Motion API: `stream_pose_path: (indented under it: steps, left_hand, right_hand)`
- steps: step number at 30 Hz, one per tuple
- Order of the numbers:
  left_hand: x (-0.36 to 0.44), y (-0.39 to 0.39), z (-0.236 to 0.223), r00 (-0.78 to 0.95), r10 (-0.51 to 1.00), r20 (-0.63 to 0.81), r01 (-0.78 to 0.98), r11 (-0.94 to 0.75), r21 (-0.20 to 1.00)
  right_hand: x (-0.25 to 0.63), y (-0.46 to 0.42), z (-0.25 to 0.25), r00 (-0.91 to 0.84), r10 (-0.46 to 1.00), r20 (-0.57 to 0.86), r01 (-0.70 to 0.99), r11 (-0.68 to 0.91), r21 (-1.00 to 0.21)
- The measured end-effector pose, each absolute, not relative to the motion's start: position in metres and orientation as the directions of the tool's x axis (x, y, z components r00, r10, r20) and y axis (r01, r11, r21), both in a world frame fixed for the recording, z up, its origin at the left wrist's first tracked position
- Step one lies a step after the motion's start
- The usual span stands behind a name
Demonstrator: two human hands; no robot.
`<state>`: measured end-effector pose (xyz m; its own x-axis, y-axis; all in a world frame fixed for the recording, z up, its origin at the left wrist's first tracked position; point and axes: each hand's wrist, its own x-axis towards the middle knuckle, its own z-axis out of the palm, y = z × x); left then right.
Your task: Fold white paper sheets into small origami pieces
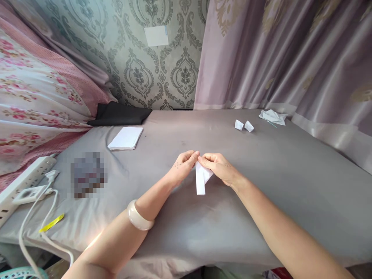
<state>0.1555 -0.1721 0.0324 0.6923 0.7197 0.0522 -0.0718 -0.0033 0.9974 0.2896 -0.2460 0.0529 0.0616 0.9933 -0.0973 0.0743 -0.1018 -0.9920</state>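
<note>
Between my two hands is a folded strip of white paper (pixel 200 180), with a narrow flap hanging down and a slanted piece sticking out to its right. My left hand (pixel 184 164) pinches the upper end of the paper, thumb against fingers. Close against it, my right hand (pixel 216 166) is closed on the same top part, its thumb pressed on the paper. The fingertips of both hands nearly meet and hide the upper fold. The paper's lower end hangs free over the grey cloth. A pale bangle (pixel 139 216) circles my left wrist.
A stack of white paper (pixel 126 138) lies left, before a black folded cloth (pixel 120 114). Two small folded paper pieces (pixel 239 124) and crumpled white paper (pixel 273 116) sit back right. A power strip (pixel 27 182) with cables runs along the left edge, near a blurred patch (pixel 88 174).
</note>
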Motion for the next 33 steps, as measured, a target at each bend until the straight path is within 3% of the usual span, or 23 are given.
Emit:
stream_pose_path:
  steps: [5, 8, 10, 13, 15, 18, 21, 25, 27, 29, 31, 33]
  left_hand:
    - [0.16, -0.171, 0.029, 0.655, 0.755, -0.041, -0.1, 0.14, 0.985]
    - [0.159, -0.171, 0.03, 0.667, 0.743, -0.052, -0.079, 0.141, 0.987]
    - [0.157, -0.172, 0.032, 0.647, 0.762, 0.004, -0.041, 0.03, 0.999]
    - [0.152, -0.176, 0.037, 0.537, 0.803, 0.26, 0.009, -0.314, 0.949]
    - [0.151, -0.179, 0.039, 0.546, 0.705, 0.453, -0.012, -0.534, 0.845]
    - [0.151, -0.183, 0.039, 0.651, 0.543, 0.531, -0.08, -0.646, 0.759]
    - [0.152, -0.185, 0.035, 0.688, 0.552, 0.472, -0.072, -0.595, 0.8]
    - [0.156, -0.188, 0.031, 0.585, 0.741, 0.33, 0.034, -0.429, 0.903]
    - [0.158, -0.189, 0.031, 0.497, 0.846, 0.195, -0.017, -0.215, 0.977]
    - [0.16, -0.189, 0.033, 0.483, 0.874, 0.045, -0.112, 0.011, 0.994]
    - [0.161, -0.189, 0.034, 0.529, 0.847, -0.053, -0.151, 0.155, 0.976]
    - [0.162, -0.189, 0.035, 0.568, 0.817, -0.102, -0.143, 0.221, 0.965]
  right_hand:
    - [0.292, -0.241, 0.054, 0.026, 0.99, -0.139, 0.052, -0.141, -0.989]
    - [0.296, -0.24, 0.054, -0.015, 0.987, -0.162, -0.005, -0.162, -0.987]
    - [0.3, -0.24, 0.053, -0.022, 0.982, -0.19, -0.09, -0.191, -0.977]
    - [0.306, -0.241, 0.05, 0.016, 0.959, -0.283, -0.31, -0.264, -0.913]
    - [0.309, -0.244, 0.047, -0.002, 0.927, -0.374, -0.456, -0.334, -0.825]
    - [0.311, -0.25, 0.044, -0.127, 0.89, -0.438, -0.578, -0.425, -0.696]
    - [0.312, -0.256, 0.042, -0.249, 0.856, -0.452, -0.641, -0.496, -0.586]
    - [0.319, -0.257, 0.037, -0.312, 0.801, -0.511, -0.642, -0.574, -0.509]
    - [0.324, -0.255, 0.036, -0.215, 0.799, -0.562, -0.579, -0.567, -0.586]
    - [0.326, -0.255, 0.036, 0.043, 0.842, -0.537, -0.473, -0.456, -0.753]
    - [0.325, -0.256, 0.039, 0.278, 0.897, -0.343, -0.294, -0.261, -0.92]
    - [0.319, -0.258, 0.043, 0.318, 0.942, -0.107, -0.11, -0.075, -0.991]
